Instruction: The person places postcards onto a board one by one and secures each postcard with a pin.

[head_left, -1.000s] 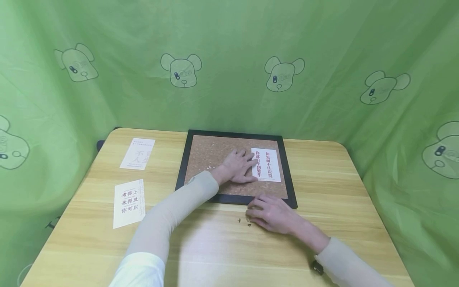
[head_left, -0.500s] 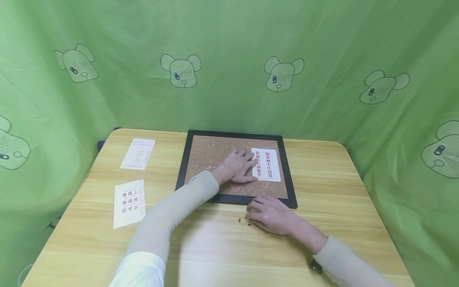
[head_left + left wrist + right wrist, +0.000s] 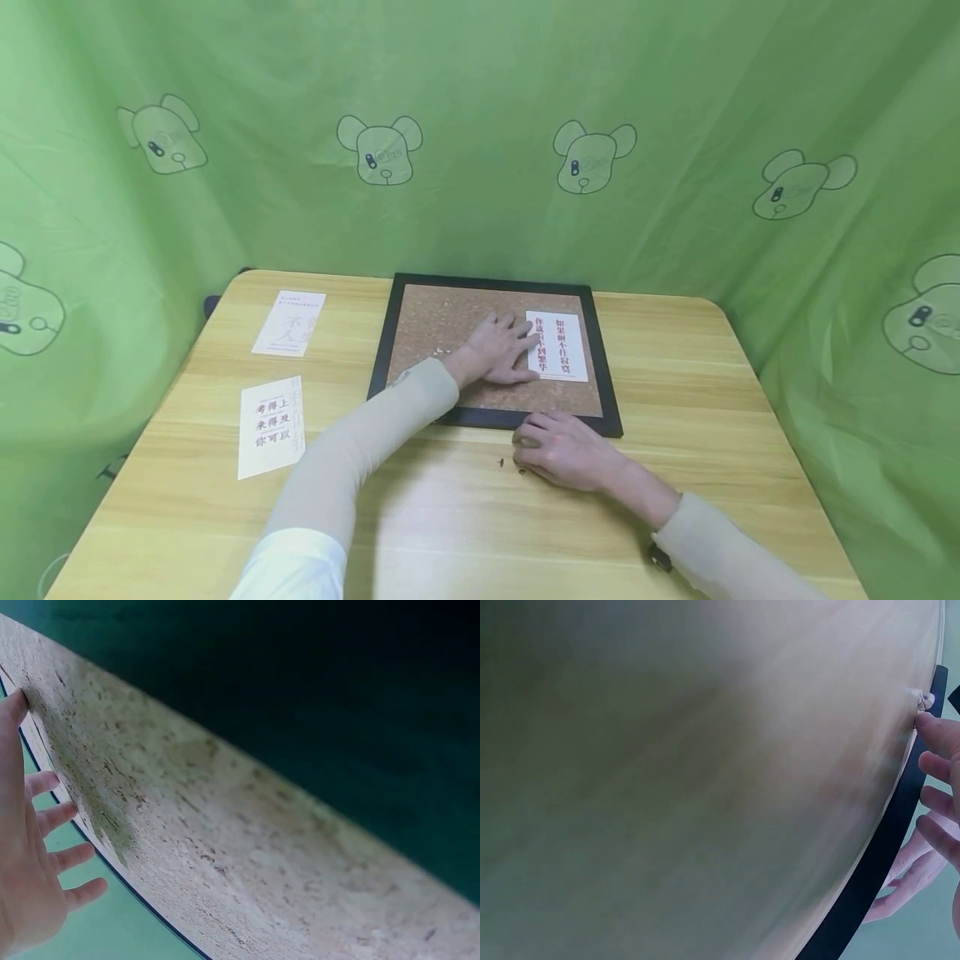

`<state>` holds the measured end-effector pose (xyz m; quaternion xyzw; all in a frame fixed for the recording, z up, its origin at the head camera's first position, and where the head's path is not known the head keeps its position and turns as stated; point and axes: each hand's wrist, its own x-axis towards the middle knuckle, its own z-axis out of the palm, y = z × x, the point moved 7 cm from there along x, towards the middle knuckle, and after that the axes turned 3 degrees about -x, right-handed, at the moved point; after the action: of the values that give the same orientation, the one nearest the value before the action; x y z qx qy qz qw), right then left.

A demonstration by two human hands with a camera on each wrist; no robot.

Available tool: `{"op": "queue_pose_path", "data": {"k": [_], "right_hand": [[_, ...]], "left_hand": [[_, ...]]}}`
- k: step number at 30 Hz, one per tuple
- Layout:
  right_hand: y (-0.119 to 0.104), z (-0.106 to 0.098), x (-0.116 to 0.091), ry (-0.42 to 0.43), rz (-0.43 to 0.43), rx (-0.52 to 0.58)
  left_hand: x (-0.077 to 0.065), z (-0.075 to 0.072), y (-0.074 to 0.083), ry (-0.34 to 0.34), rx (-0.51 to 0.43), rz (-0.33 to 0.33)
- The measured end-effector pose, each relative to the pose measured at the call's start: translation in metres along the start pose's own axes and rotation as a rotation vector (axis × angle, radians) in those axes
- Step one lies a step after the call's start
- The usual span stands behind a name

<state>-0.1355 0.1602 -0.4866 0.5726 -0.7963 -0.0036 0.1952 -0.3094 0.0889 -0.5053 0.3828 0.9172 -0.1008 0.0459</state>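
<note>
My left hand (image 3: 498, 348) lies spread on a black-framed cork board (image 3: 427, 321). Its fingertips rest on the left edge of a white card (image 3: 564, 346) with red characters. Low in the left wrist view the same hand (image 3: 37, 855) shows straight, parted fingers. At the board's front edge, my right hand (image 3: 566, 450) has bent fingers reaching down to the table. Two small tack-like pieces (image 3: 502, 462) lie just left of it. A small shiny piece (image 3: 926, 700) shows by a fingertip in the right wrist view; whether the fingers pinch anything is hidden.
Two more printed cards, an upper one (image 3: 288, 322) and a lower one (image 3: 272, 429), lie on the left of the wooden table (image 3: 465, 533). Small pale bits (image 3: 442, 352) sit on the cork near the left wrist. A green curtain (image 3: 480, 225) hangs close behind the table.
My right hand's fingers have drawn in slightly at the small pieces. One of these pieces, visible at the fingertips earlier, is now out of sight. My left hand has stayed put.
</note>
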Motion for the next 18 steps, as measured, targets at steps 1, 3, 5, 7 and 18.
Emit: {"op": "queue_pose_path", "data": {"k": [1,3,5,7,18], "right_hand": [[0.0002,0.0002,0.0000,-0.001,0.000,-0.004],[0.0005,0.0010,-0.0001,-0.006,0.001,-0.010],[0.0009,0.0014,0.0000,-0.012,0.005,-0.012],[0.0010,0.0018,-0.0001,-0.017,0.007,-0.013],[0.0018,-0.0022,-0.0012,0.014,0.016,-0.006]], "left_hand": [[0.0000,0.0000,-0.0001,-0.002,-0.002,0.000],[0.0002,0.0003,0.0001,-0.004,-0.007,0.000],[0.0005,0.0006,0.0001,-0.006,-0.010,0.001],[0.0007,0.0007,0.0002,-0.006,-0.013,0.003],[0.0019,0.0021,0.0002,-0.013,-0.021,-0.002]]}}
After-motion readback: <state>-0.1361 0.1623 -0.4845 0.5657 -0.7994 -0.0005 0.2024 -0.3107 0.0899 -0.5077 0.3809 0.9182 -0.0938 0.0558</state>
